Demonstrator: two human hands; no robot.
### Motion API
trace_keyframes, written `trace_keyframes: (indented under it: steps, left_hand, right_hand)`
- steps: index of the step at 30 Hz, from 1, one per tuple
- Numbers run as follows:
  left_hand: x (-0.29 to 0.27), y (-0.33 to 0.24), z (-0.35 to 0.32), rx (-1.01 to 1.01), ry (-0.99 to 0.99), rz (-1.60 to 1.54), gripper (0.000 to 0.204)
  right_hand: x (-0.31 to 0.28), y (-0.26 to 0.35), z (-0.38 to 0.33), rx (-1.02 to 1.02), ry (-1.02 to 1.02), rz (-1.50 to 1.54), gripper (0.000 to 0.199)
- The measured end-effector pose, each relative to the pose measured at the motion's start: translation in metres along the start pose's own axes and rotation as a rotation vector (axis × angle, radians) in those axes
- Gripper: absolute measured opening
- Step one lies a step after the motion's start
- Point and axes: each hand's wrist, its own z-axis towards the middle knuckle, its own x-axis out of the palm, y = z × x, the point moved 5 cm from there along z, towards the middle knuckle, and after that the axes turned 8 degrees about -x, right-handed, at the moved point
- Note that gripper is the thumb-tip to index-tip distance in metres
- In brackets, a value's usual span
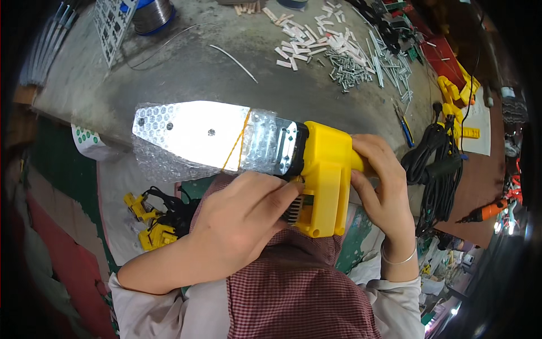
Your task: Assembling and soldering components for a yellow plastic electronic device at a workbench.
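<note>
A yellow-bodied pipe welder (326,169) lies crosswise in front of me, above my lap. Its flat metal heating plate (197,134) points left, wrapped in bubble wrap (158,161) with a thin orange-yellow band around it. My right hand (379,181) is closed around the yellow handle end at the right. The bent fingers of my left hand (248,206) press together at the near side of the housing, where plate and body meet. A dark ribbed part (292,210) shows beside those fingers; some left fingertips are hidden.
On the grey worktop lie pale strips (307,42), a heap of screws (345,70) and metal rods (398,73). A wire spool (153,16) stands far left. Black cables (437,169) and an orange screwdriver (488,211) are at right; yellow tool bodies (155,234) lie lower left.
</note>
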Motion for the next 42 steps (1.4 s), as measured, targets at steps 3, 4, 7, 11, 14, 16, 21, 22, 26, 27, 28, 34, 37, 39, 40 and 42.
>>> trace_keyframes:
  steps: [3, 4, 7, 11, 14, 16, 21, 22, 26, 27, 28, 34, 37, 39, 40, 42]
  left_hand:
    - [0.0, 0.004, 0.003, 0.033, 0.014, 0.004, 0.058]
    - [-0.001, 0.006, 0.006, 0.038, 0.017, -0.015, 0.059]
    - [0.0, 0.011, 0.016, 0.066, -0.054, -0.073, 0.06]
    - [0.002, 0.012, 0.017, 0.06, -0.021, -0.07, 0.06]
    - [0.003, 0.012, 0.017, 0.078, -0.025, -0.046, 0.059]
    - [0.003, 0.012, 0.018, 0.087, -0.031, -0.038, 0.059]
    - [0.003, 0.011, 0.017, 0.098, -0.049, -0.014, 0.057]
    - [0.002, 0.011, 0.018, 0.101, -0.054, -0.016, 0.056]
    - [0.002, 0.014, 0.017, 0.101, -0.071, -0.028, 0.053]
    - [0.002, 0.015, 0.017, 0.085, -0.079, -0.025, 0.053]
    - [0.004, 0.014, 0.018, 0.109, -0.089, -0.041, 0.052]
    - [0.008, 0.01, 0.014, 0.133, -0.146, -0.041, 0.046]
    - [0.001, 0.01, 0.016, 0.128, -0.106, -0.041, 0.046]
    - [-0.017, 0.01, 0.017, 0.212, -0.112, 0.071, 0.05]
    - [-0.036, 0.009, 0.016, 0.246, -0.168, 0.171, 0.052]
    - [-0.052, 0.021, 0.029, 0.238, -0.23, 0.365, 0.069]
  right_hand:
    - [0.002, 0.001, 0.0, -0.02, -0.049, -0.103, 0.04]
    - [0.001, 0.002, -0.001, -0.038, -0.074, -0.164, 0.04]
    - [-0.001, -0.002, 0.003, -0.019, -0.095, -0.166, 0.041]
    - [0.003, 0.0, 0.005, -0.023, -0.119, -0.204, 0.042]
    - [0.003, 0.002, 0.0, -0.015, -0.105, -0.289, 0.043]
    - [0.004, 0.0, -0.003, -0.011, -0.104, -0.29, 0.043]
    - [0.002, 0.006, -0.004, 0.116, -0.234, -0.052, 0.04]
    - [0.009, 0.018, 0.0, -0.064, -0.16, -0.061, 0.035]
    - [0.028, 0.047, 0.005, -0.217, 0.037, -0.072, 0.017]
    - [0.032, 0.046, 0.004, -0.216, 0.05, -0.083, 0.013]
    - [0.032, 0.045, 0.002, -0.189, 0.026, -0.058, 0.01]
    - [0.037, 0.045, -0.002, -0.216, 0.0, -0.103, 0.021]
    - [0.035, 0.046, -0.003, -0.258, -0.007, -0.152, 0.042]
    - [0.033, 0.046, -0.001, -0.161, 0.084, -0.149, 0.053]
    - [0.031, 0.051, 0.002, -0.144, 0.132, -0.13, 0.065]
    - [0.014, 0.076, 0.022, -0.19, 0.027, -0.189, 0.063]
